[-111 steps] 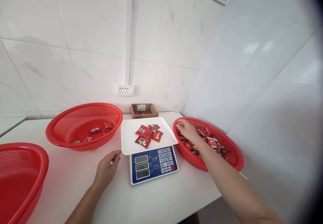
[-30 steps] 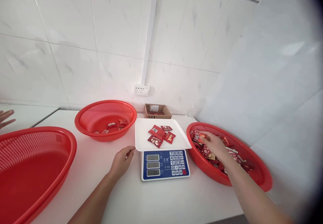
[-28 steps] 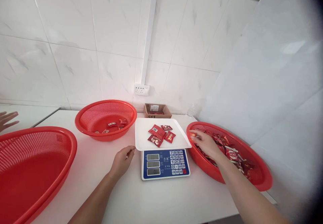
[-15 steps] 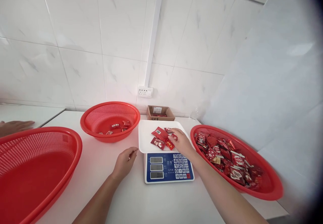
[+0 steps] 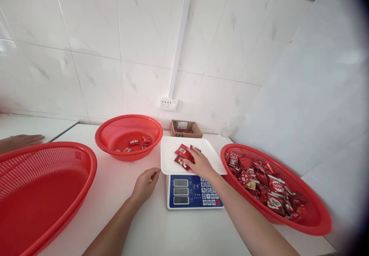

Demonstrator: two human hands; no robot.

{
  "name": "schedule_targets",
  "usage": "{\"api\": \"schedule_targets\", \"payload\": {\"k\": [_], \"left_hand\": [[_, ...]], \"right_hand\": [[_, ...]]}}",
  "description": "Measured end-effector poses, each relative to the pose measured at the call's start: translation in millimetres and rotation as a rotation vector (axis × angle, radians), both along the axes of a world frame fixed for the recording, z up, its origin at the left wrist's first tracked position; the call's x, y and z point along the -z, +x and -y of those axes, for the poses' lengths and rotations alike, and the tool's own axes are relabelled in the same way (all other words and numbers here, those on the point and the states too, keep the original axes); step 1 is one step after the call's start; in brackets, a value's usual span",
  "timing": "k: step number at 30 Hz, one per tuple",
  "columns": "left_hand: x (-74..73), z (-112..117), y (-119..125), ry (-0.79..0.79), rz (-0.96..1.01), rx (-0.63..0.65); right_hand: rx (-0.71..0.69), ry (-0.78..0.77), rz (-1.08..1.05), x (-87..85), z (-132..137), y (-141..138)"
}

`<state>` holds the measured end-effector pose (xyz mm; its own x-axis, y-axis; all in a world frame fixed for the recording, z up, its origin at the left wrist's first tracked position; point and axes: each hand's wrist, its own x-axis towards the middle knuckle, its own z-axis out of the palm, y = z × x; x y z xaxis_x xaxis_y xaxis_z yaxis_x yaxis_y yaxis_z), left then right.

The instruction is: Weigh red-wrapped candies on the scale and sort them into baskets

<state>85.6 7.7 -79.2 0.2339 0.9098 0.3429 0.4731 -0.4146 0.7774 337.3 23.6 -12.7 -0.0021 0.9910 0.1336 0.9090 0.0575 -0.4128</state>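
Several small red snack packets lie in a cluster on the white pan of a digital scale. My right hand reaches over them from the right, its thumb and fingers curved around part of the cluster and covering some packets. At the pan's left front corner is my left hand, its fingers curled in and thumb pressed to them; nothing shows in it. The right forearm hides part of the scale's keypad.
On the right stands a red basket full of similar packets. A round red basket behind left holds several. A large red basket is at left front, with another person's hand beyond. A cardboard box stands behind the scale.
My right hand has moved left and over the packets, closing around them and covering more of the cluster. My left hand keeps its place by the pan. The view has shifted slightly.
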Motion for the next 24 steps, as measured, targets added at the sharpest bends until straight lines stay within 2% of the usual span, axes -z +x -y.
{"api": "schedule_targets", "payload": {"k": [4, 7, 9, 11, 14, 16, 18, 24], "left_hand": [[-0.9, 0.2, -0.6, 0.023, 0.019, -0.011], [-1.1, 0.0, -1.1, 0.028, 0.027, -0.019], [-0.8, 0.0, -0.7, 0.020, 0.027, -0.018], [-0.3, 0.2, 0.2, 0.015, 0.028, -0.014], [0.7, 0.4, 1.6, 0.017, 0.034, -0.018], [1.6, 0.4, 2.2, 0.021, 0.040, -0.034], [2.6, 0.5, 2.3, 0.028, 0.048, -0.058], [4.5, 1.8, 4.4, 0.097, 0.053, -0.131]], "right_hand": [[0.007, 0.067, -0.094, -6.4, 14.6, 17.5], [0.107, 0.181, -0.110, -12.5, 37.5, 51.5], [0.171, 0.201, -0.077, -12.6, 59.6, 79.0], [0.260, 0.140, -0.021, -8.4, 84.0, 104.4], [0.387, -0.054, 0.055, 3.0, 115.5, 128.6], [0.439, -0.139, 0.099, 10.4, 128.2, 132.6], [0.474, -0.156, 0.163, 14.4, 134.0, 128.6], [0.505, -0.131, 0.314, 9.6, 136.9, 109.9]]}}
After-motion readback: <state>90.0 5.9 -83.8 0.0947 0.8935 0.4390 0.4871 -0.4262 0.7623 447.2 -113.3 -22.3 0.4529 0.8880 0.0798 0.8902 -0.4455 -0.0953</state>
